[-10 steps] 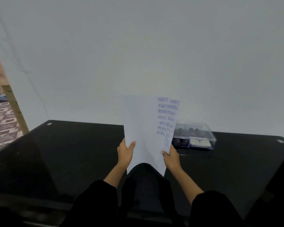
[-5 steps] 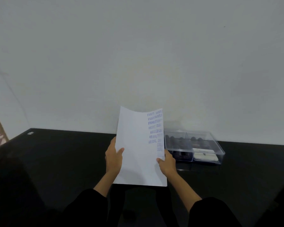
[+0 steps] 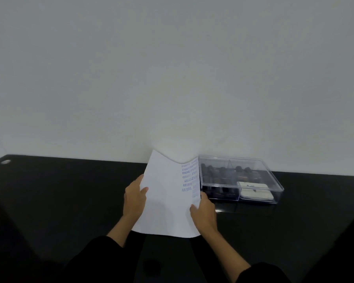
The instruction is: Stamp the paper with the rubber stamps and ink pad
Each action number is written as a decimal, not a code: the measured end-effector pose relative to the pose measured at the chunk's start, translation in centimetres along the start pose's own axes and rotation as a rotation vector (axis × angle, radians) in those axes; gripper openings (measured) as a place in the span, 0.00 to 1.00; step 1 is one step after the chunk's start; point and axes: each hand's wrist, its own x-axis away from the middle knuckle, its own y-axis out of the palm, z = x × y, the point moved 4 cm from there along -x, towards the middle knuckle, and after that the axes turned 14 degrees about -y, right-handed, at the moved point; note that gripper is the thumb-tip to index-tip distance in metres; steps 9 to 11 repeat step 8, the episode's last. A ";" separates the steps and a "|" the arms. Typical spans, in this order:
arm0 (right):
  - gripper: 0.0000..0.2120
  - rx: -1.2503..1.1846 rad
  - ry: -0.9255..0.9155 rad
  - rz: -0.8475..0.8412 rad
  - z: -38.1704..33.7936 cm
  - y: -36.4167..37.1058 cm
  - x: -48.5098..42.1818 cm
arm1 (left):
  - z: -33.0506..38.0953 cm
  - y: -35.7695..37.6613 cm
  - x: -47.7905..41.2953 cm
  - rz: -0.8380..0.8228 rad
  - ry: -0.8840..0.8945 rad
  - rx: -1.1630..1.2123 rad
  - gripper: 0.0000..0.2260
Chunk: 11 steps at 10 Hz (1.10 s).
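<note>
The paper (image 3: 166, 203) is held over the black table (image 3: 59, 201), in front of the person. The left hand (image 3: 134, 201) grasps its left edge, thumb on top. The right hand (image 3: 204, 211) grasps its right edge the same way. The far end is raised and sags in the middle. Whether the near edge touches the table cannot be told. Blue prints run down the right side; "AIR MAIL" is legible. A clear box (image 3: 275, 178) stands just right of the paper. It contains dark stamps (image 3: 222, 172) at the back left and a white ink pad (image 3: 255, 195) at the front right.
</note>
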 end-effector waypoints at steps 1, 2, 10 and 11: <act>0.15 0.121 -0.006 0.005 0.0 0.2 -0.1 | -0.3 -0.2 -0.3 0.020 -0.024 -0.081 0.17; 0.12 0.204 0.001 -0.021 0.0 0.1 -0.4 | -0.6 -0.2 -0.4 0.004 -0.060 -0.141 0.18; 0.16 0.157 0.064 0.042 0.7 -0.4 -0.6 | -0.7 0.4 0.0 0.081 0.001 -0.579 0.23; 0.16 0.157 0.064 0.042 0.7 -0.4 -0.6 | -0.7 0.4 0.0 0.081 0.001 -0.579 0.23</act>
